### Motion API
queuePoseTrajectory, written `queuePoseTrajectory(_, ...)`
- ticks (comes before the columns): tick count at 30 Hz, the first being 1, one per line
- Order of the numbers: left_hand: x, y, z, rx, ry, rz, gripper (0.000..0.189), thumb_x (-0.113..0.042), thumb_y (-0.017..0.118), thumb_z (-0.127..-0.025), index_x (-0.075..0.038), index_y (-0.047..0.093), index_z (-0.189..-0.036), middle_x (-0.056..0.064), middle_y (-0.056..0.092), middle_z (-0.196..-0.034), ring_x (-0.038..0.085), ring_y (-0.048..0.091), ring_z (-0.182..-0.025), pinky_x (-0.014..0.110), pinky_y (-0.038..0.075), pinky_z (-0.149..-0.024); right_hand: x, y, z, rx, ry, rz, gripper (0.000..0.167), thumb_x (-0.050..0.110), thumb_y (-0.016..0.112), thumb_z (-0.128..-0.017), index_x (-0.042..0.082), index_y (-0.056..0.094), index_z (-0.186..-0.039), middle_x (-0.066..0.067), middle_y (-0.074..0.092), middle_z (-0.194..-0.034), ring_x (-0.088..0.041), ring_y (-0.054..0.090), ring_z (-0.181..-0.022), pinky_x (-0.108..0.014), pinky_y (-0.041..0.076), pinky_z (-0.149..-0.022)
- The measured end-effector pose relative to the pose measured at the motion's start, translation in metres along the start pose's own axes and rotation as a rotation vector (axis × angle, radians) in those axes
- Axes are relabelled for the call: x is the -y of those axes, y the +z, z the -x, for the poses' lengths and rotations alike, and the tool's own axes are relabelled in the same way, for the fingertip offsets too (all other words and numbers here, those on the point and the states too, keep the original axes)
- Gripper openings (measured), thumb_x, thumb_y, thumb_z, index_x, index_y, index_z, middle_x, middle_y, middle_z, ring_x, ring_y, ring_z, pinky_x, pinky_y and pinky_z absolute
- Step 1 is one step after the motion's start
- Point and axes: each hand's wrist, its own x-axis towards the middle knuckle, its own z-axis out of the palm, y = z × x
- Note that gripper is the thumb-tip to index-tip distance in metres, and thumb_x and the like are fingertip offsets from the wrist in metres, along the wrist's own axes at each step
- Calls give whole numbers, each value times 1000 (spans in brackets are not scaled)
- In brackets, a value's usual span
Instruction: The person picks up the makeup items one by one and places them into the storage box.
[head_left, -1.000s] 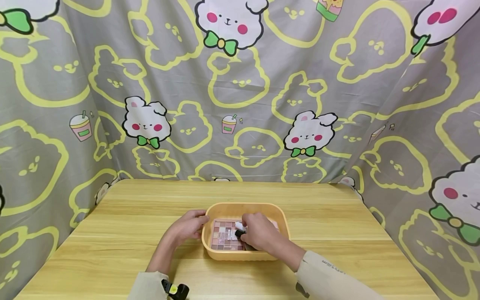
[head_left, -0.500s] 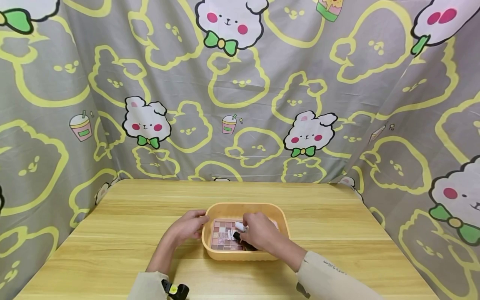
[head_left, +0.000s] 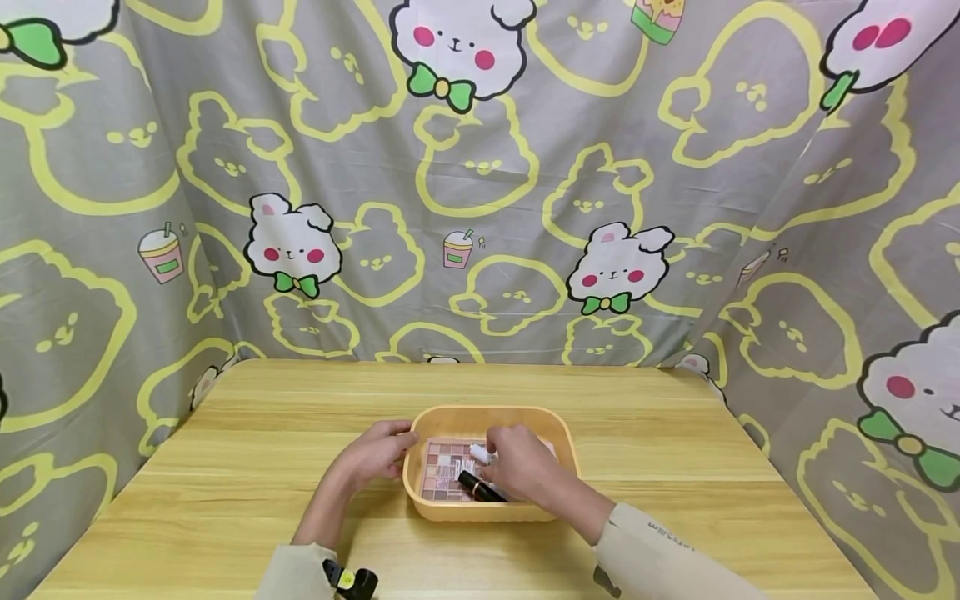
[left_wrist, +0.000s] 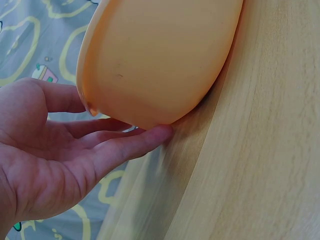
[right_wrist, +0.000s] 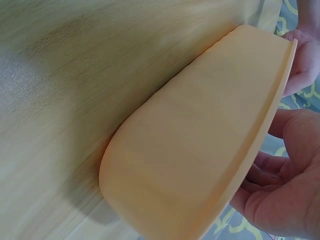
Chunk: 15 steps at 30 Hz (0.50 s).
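A pale orange plastic basket [head_left: 491, 510] stands on the table, shown from outside in both wrist views. My left hand [head_left: 378, 454] grips its left end, one digit over the rim and other fingers against the outer wall [left_wrist: 165, 65]. Inside the basket, my right hand [head_left: 521, 467] reaches down with bent fingers. Beside its fingertips is a small white tube [head_left: 480, 454]; I cannot tell whether they hold it. A black lipstick tube [head_left: 480, 486] with a gold band lies below them, over a pinkish eyeshadow palette [head_left: 438, 473]. The right wrist view hides the fingertips behind the basket wall.
The wooden table [head_left: 300, 400] extends around the basket on all sides. Grey cloth [head_left: 495, 333] with yellow outlines and white cartoon animals hangs behind and beside it. A black strap with a small device [head_left: 352, 579] is on the left sleeve.
The black lipstick tube has shifted left and downward and shows more of its length, apart from the right thumb. The right hand has moved slightly right; the left hand and basket keep their places.
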Motion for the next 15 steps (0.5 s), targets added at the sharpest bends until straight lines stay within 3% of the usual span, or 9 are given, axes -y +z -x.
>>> queuePoseTrajectory(9, -1, 0, 0, -17, -1, -4, 51, -15, 44, -106, 12, 38, -149, 30, 56, -139, 38, 61, -124, 47, 59, -89, -3, -8, -2, -9, 2, -28, 23, 17, 79, -86, 1, 68, -98, -4, 64, -74, -12, 50, -59, -28, 42, -53)
queuePoseTrajectory(15, -1, 0, 0, -3, -2, -3, 51, -15, 42, -107, 12, 37, -149, 31, 55, -140, 38, 60, -125, 47, 59, -90, -15, -26, -10, -86, 46, -86, 19, 15, 73, -91, 0, 69, -102, -2, 65, -70, -10, 55, -58, -25, 45, -52)
